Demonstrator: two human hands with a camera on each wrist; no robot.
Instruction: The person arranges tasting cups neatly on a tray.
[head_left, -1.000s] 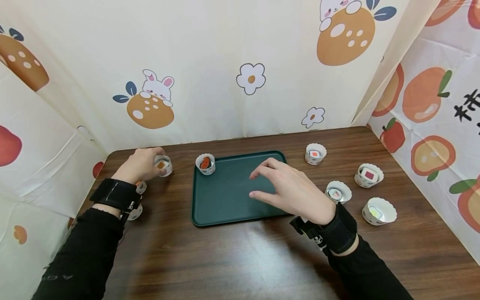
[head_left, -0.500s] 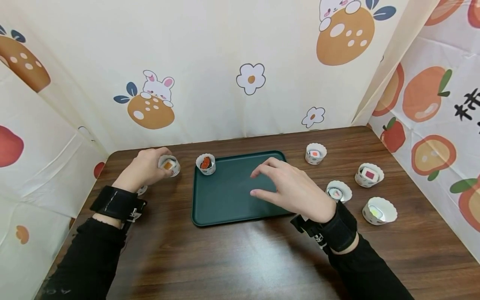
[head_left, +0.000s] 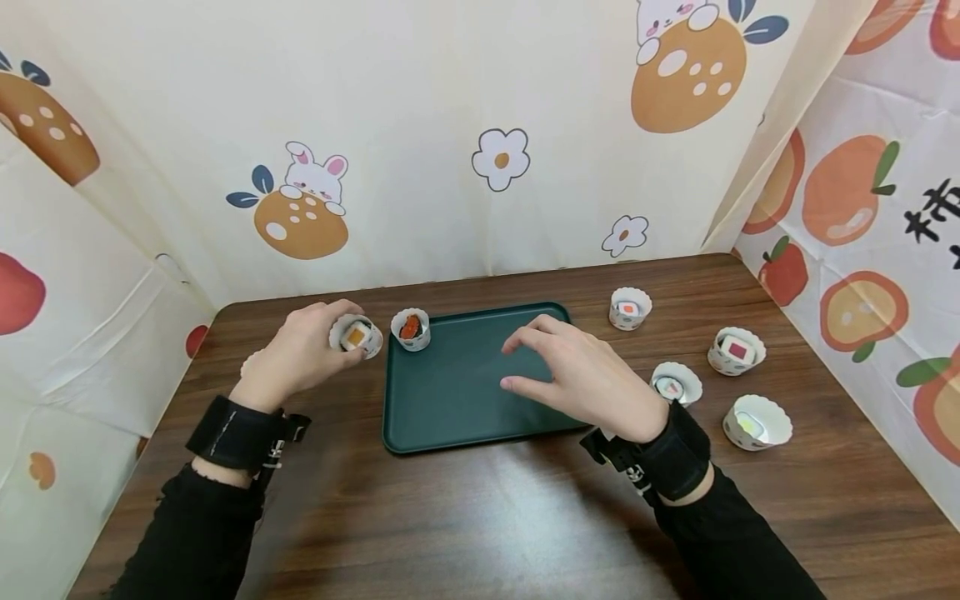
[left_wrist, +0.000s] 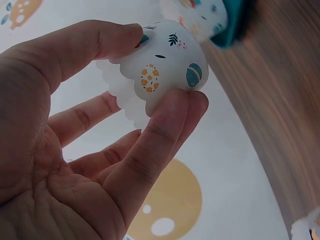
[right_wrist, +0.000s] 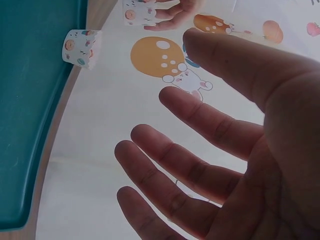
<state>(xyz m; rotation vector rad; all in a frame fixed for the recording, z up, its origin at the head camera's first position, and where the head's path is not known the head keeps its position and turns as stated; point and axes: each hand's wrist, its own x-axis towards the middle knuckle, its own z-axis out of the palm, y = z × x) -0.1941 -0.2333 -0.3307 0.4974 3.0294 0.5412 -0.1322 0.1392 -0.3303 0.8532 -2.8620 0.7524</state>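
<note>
My left hand (head_left: 296,354) pinches a white scalloped paper cup (head_left: 356,337) between thumb and fingers, just left of the tray. Inside this cup sits a toy-like sushi piece, white with an orange square centre. The left wrist view shows the egg and leaf prints on the held cup (left_wrist: 172,62). A second cup (head_left: 410,329) with a red-topped sushi piece rests at the back left corner of the dark green tray (head_left: 465,400). My right hand (head_left: 592,379) hovers over the tray's right side, fingers spread and holding nothing.
Right of the tray stand several more paper cups with sushi pieces: one at the back (head_left: 630,308), one with a dark red centre (head_left: 737,351), one with a yellow-green piece (head_left: 757,422), and one beside my right wrist (head_left: 677,383). Printed cloth walls (head_left: 420,208) border the wooden table (head_left: 450,517).
My left hand has moved right with the paper cup, from the table's left side to near the tray's back left corner. The right hand has stayed in place.
</note>
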